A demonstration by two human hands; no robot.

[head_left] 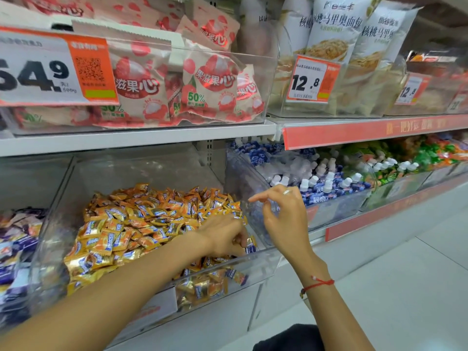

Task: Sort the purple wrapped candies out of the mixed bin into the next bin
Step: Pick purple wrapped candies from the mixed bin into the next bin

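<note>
A clear plastic bin (263,264) on the lower shelf is heaped with orange wrapped candies (141,224). My left hand (225,236) reaches into its right front corner, fingers curled round a purple wrapped candy (250,248) near the bin's rim. My right hand (283,214) hovers above the bin's right wall with fingers loosely spread and holds nothing. To the left, the neighbouring bin (17,249) holds purple wrapped candies, partly cut off by the frame edge.
To the right stands a bin of blue and white capped pouches (326,183), then bins of green and orange sweets (430,153). The upper shelf carries pink snack bags (207,82), white bread bags (334,34) and price tags. A shelf edge (136,140) overhangs the bins.
</note>
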